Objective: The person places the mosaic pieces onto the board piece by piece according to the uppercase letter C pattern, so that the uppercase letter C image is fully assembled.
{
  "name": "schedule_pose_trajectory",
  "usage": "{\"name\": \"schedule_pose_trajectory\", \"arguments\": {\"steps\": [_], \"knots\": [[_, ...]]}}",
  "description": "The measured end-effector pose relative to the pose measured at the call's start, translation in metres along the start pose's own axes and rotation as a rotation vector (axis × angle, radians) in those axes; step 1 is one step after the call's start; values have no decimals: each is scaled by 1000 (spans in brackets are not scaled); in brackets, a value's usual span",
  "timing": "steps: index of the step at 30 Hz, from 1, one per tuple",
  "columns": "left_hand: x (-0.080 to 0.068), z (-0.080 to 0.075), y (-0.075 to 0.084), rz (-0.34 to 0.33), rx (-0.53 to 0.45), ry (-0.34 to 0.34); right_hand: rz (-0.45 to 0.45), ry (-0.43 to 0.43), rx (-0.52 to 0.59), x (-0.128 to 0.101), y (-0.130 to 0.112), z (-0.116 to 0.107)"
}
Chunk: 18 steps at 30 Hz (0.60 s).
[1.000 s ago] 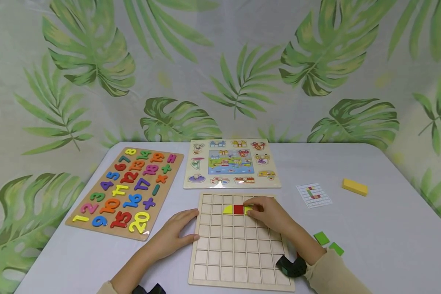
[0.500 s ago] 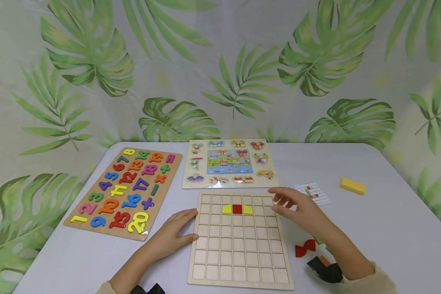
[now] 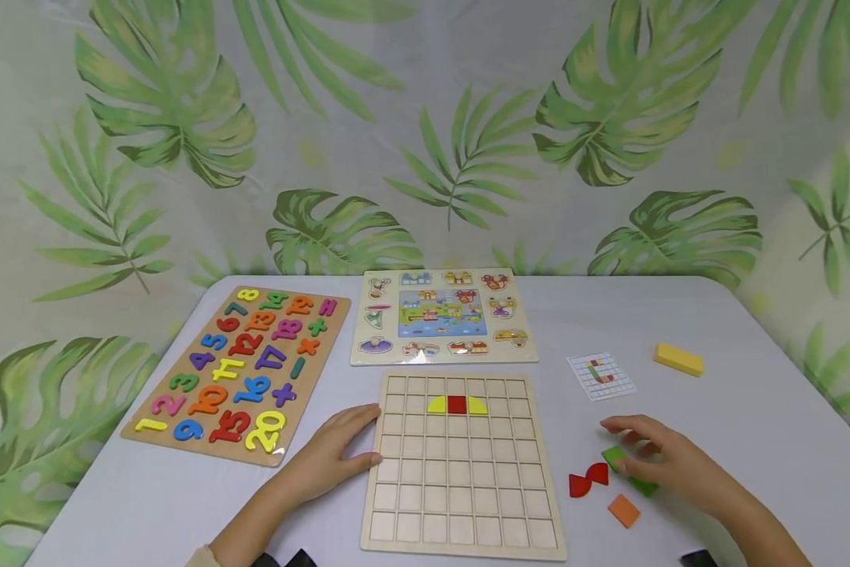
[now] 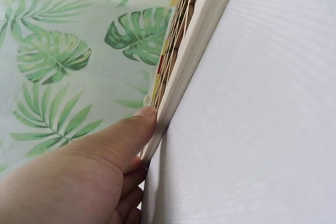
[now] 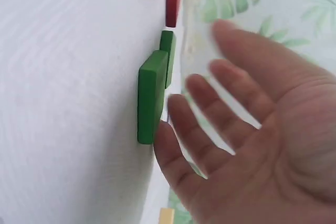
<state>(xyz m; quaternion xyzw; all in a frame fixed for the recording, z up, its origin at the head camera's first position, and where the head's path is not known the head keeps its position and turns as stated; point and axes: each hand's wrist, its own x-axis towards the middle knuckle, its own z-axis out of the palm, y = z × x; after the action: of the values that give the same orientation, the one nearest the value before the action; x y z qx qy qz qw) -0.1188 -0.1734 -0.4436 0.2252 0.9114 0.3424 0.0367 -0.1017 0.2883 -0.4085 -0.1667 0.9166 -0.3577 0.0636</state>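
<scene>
A wooden grid board [image 3: 460, 472] lies in front of me in the head view. Near its top, a red square tile [image 3: 457, 405] sits between two yellow quarter-round tiles, the left yellow tile [image 3: 436, 405] and the right yellow tile [image 3: 477, 405]. My left hand [image 3: 339, 449] rests against the board's left edge, its thumb [image 4: 137, 129] along the rim in the left wrist view. Over two green square tiles [image 5: 152, 98] hovers my right hand [image 3: 669, 465], fingers spread and relaxed, holding nothing. Two red quarter-round tiles [image 3: 579, 485] and an orange square tile [image 3: 624, 510] lie beside them.
A number puzzle board [image 3: 254, 378] lies at the left, and a picture peg puzzle [image 3: 444, 315] behind the grid. To the right are a printed pattern card [image 3: 601, 376] and a yellow block [image 3: 678, 359]. A leaf-print curtain [image 3: 425, 142] hangs behind the table.
My right hand has let go of the right yellow tile in the grid and moved right and down to the green tiles. My left hand has stayed at the board's edge.
</scene>
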Motion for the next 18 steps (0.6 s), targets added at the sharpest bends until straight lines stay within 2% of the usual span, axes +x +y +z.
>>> {"name": "schedule_pose_trajectory", "arguments": {"steps": [3, 5, 11, 14, 18], "knots": [[0, 0, 1, 3, -7, 2, -59, -33, -30, 0, 8, 2], [0, 0, 2, 6, -6, 4, -68, -45, -63, 1, 11, 4], [0, 0, 2, 4, 4, 10, 86, -41, -143, 5, 8, 9], [-1, -1, 2, 0, 6, 5, 104, -1, -163, 6, 5, 10], [0, -1, 3, -6, 3, -2, 4, 91, -134, 7, 2, 9]]}}
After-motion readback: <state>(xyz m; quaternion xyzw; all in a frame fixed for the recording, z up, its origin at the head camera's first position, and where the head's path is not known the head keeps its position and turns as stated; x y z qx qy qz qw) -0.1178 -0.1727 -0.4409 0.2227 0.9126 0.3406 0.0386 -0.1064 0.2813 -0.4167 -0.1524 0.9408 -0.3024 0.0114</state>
